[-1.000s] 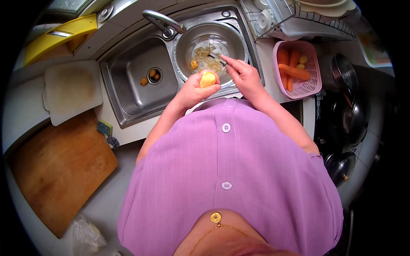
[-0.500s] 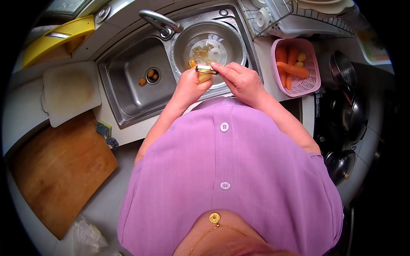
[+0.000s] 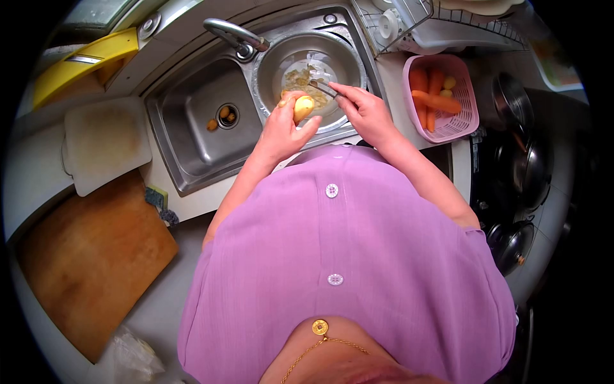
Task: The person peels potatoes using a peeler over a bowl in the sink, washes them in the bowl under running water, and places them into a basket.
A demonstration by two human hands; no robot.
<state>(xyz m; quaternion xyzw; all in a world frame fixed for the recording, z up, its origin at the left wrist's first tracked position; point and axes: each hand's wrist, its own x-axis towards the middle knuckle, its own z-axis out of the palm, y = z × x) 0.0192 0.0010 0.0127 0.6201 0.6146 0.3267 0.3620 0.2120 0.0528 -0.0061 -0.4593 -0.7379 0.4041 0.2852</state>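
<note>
My left hand (image 3: pixel 283 131) holds a yellow, peeled-looking potato (image 3: pixel 303 109) over the near rim of a round metal basin (image 3: pixel 350 64). The thumb is spread away from the potato. To the right, my right hand (image 3: pixel 366 114) is closed on a peeler (image 3: pixel 323 89), whose head is a little apart from the potato. Beneath it, peelings (image 3: pixel 297 79) lie in the basin. Another unpeeled potato is mostly hidden behind my left hand. Small brown potatoes (image 3: pixel 212 125) lie by the drain of the left sink (image 3: pixel 192 141).
A pink basket (image 3: pixel 460 128) with carrots and small yellow items stands right of the sink. The faucet (image 3: pixel 233 29) arches behind. At the left are a white board (image 3: pixel 105 141), a wooden board (image 3: pixel 96 256) and a sponge (image 3: pixel 155 196). Black pans (image 3: pixel 534 169) stand far right.
The peeler was across the potato half a second ago and is now off it, up and to the right. My left hand has turned the potato and spread its thumb. The view has shifted slightly.
</note>
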